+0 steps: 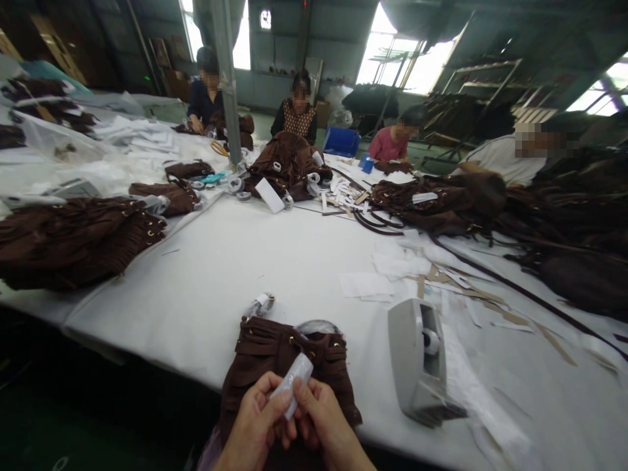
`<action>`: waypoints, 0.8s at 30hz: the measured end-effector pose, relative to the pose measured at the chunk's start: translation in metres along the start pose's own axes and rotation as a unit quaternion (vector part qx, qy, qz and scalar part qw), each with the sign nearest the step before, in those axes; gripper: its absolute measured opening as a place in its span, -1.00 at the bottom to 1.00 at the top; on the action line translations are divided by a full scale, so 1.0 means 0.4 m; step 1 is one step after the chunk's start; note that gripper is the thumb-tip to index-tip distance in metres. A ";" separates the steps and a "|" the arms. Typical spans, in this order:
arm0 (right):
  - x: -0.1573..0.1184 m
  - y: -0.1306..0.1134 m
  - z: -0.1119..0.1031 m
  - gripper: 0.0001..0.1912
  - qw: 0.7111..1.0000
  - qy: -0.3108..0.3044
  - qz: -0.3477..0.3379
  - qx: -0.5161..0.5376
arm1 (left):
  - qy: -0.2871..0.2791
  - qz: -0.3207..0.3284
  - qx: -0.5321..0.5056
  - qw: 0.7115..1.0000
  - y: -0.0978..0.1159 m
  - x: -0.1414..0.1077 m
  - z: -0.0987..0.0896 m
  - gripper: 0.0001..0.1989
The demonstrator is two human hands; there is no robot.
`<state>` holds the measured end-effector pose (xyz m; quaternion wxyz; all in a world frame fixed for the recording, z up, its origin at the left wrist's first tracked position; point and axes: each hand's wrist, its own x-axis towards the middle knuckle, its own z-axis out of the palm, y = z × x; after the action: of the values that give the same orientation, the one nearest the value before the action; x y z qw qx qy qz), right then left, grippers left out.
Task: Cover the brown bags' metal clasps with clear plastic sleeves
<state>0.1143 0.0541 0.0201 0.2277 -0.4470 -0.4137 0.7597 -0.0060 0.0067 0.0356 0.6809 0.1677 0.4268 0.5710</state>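
A dark brown handbag [267, 347] with gold-coloured eyelets lies at the near table edge, directly under both hands. Between my left hand [260, 409] and my right hand [318, 409] is a small roll of white wrapping [300, 371], tilted up to the right over the bag's front. The fingers of both hands are closed around it, thumbs on top. What the wrapping covers inside is hidden. Clear-wrapped parts [262, 302] stick out at the bag's top left, and more clear plastic [318, 327] shows along its top.
A grey tape dispenser [417, 360] stands right of the bag. Paper and cardboard strips [451, 281] litter the right side. Brown bags are heaped at the left [73, 239], far middle [284, 167] and right [441, 199]. Several people sit along the far side, near a metal post [230, 85].
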 end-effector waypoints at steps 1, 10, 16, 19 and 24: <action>0.001 0.004 0.003 -0.47 1.000 0.001 -0.012 0.018 | 0.003 -0.020 -0.039 0.999 0.002 -0.001 0.003 -0.68; 0.007 0.007 0.002 -0.57 0.992 -0.036 -0.100 0.068 | 0.047 -0.171 -0.207 0.962 -0.018 0.017 -0.033 -0.75; 0.003 -0.002 -0.006 -0.63 0.992 -0.041 -0.117 0.024 | 0.010 -0.202 -0.219 0.954 -0.033 0.025 -0.060 -0.79; 0.003 -0.009 -0.006 -0.66 0.992 -0.033 -0.116 -0.023 | 0.022 -0.209 -0.249 0.946 -0.021 0.024 -0.050 -0.83; 0.003 -0.013 -0.004 -0.75 0.966 0.059 -0.178 -0.178 | 0.063 -0.211 -0.279 0.935 -0.003 0.023 -0.031 -0.81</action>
<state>0.1149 0.0587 0.0235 0.2999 -0.4431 -0.6015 0.5932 -0.0151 0.0116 0.0239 0.7771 -0.1591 0.3180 0.5193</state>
